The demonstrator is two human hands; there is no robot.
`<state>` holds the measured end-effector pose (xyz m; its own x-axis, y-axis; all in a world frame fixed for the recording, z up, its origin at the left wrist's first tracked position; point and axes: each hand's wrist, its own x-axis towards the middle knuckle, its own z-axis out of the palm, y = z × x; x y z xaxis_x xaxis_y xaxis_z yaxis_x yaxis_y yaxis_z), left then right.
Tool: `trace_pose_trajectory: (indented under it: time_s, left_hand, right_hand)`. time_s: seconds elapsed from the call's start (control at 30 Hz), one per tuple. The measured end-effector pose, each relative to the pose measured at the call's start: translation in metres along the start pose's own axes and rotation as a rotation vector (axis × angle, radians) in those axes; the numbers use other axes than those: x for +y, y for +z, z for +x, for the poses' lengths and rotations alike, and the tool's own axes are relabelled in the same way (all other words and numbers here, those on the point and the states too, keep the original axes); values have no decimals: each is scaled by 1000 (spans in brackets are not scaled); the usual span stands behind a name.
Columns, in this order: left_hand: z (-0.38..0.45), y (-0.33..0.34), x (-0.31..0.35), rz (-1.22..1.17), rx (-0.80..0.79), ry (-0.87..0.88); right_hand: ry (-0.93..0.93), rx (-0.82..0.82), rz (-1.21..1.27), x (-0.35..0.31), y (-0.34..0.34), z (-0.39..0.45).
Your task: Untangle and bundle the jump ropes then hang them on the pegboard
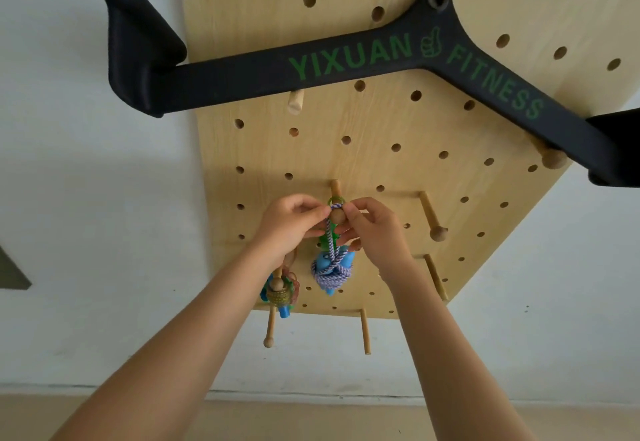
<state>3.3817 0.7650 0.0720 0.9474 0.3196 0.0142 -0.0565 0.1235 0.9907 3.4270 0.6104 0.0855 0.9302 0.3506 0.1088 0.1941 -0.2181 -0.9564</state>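
While both hands pinched the rope's [331, 260] loop at the peg's [336, 216] knob, left hand [289, 222] and right hand [372, 229] flanked it equally close (bundle hanging below); the peg's axis pointed outward from the pegboard [381, 149].

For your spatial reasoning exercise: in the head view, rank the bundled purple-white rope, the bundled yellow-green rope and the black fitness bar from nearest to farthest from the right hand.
1. Bundled purple-white rope, beside right hand.
2. Bundled yellow-green rope, lower left.
3. Black fitness bar, far above.
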Motion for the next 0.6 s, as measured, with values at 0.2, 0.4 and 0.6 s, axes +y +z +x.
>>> trace_pose_trajectory:
  time_s: [0.2,0.4,0.6]
  left_hand:
    - [12,5,1,-55,-35,43]
    - [28,8,3,-55,32,86]
    - [31,10,8,-67,69,73]
  right_hand:
    - [41,-25,83,-6,-1,15]
    - [92,8,133,-5,1,35]
    - [113,16,146,-6,4,43]
